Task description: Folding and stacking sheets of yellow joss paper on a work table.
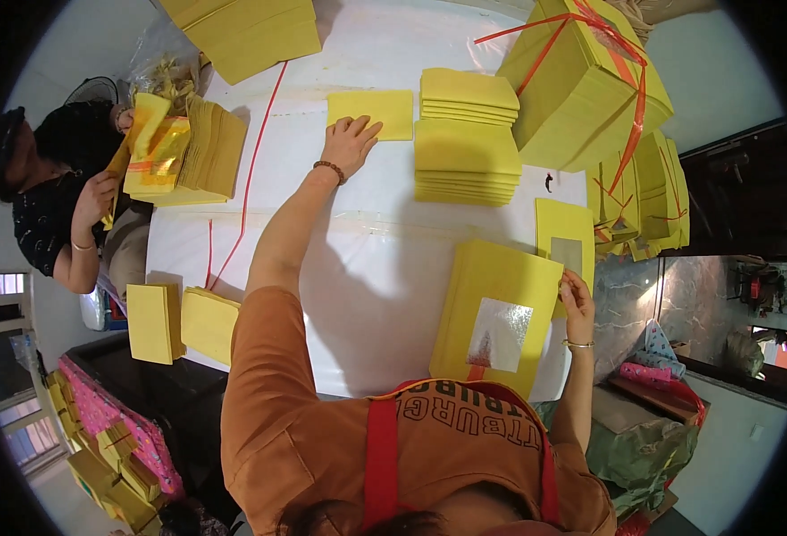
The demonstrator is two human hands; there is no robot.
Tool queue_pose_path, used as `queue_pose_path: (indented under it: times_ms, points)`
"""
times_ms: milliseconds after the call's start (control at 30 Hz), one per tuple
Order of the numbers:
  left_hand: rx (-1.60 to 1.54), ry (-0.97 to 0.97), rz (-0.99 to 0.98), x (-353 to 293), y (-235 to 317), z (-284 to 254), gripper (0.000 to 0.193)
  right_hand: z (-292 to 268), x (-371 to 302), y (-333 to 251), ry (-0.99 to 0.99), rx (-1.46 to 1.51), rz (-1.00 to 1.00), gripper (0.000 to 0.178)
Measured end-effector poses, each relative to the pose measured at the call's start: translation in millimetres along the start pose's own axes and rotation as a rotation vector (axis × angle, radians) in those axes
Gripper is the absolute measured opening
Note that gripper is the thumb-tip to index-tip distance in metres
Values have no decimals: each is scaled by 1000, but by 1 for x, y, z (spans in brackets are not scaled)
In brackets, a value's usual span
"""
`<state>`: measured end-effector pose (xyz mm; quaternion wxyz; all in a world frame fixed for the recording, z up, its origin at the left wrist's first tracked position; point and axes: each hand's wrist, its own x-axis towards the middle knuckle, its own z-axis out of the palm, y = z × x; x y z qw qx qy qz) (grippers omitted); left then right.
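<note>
My left hand (349, 147) reaches far forward and lies with fingers spread on a flat yellow paper packet (393, 112) at the table's middle. My right hand (577, 308) is at the right edge of a tall stack of yellow paper (465, 286), its fingers closed on the top sheet's corner. That top sheet carries a silver foil square (501, 332). Partly under the right hand's side lies another yellow sheet (554, 214) with a greyish patch. Just right of the left hand stand two neat piles of folded yellow packets (467, 154).
A large yellow bundle (572, 98) tied with red ribbon stands at the far right. At left, another person (50, 196) handles yellow sheets beside a yellow stack (210, 147). Two small yellow stacks (154, 313) sit at the near left. A red string (255, 161) crosses the white table (340, 241).
</note>
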<state>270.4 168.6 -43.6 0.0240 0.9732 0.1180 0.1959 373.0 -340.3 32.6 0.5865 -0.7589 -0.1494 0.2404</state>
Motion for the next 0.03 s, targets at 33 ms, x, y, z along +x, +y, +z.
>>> queue_pose_path:
  times_ms: [33]
  points:
    - [5, -18, -39, -1, 3, 2, 42, -1, -1, 4, 3, -2, 20, 40]
